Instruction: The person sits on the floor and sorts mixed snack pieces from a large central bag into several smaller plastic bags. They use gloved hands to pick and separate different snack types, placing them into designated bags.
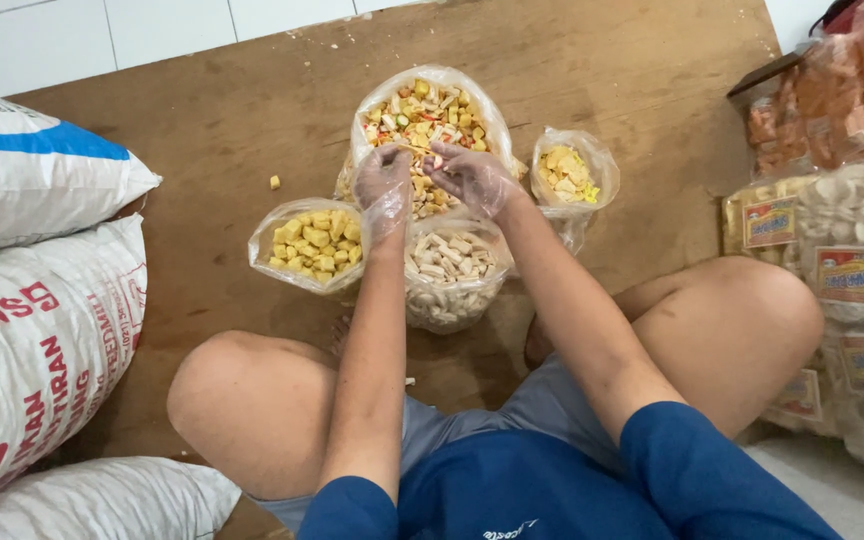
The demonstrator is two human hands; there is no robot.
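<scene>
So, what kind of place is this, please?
Probably a small snack-packing room or storeroom. A person sits on a wooden board among open bags of mixed snack pieces, stacked woven sacks, and packaged crackers.

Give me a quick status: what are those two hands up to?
Left hand and right hand, both in clear plastic gloves, over the big bag of mixed snacks. Grip unclear. Three smaller bags close by, nothing blocking.

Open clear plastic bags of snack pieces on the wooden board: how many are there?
4. The mixed-pieces bag lies farthest, under both hands; a small yellow-pieces bag is to its right; the yellow-cubes bag is near left; the pale-sticks bag is nearest. Others may be hidden.
</scene>
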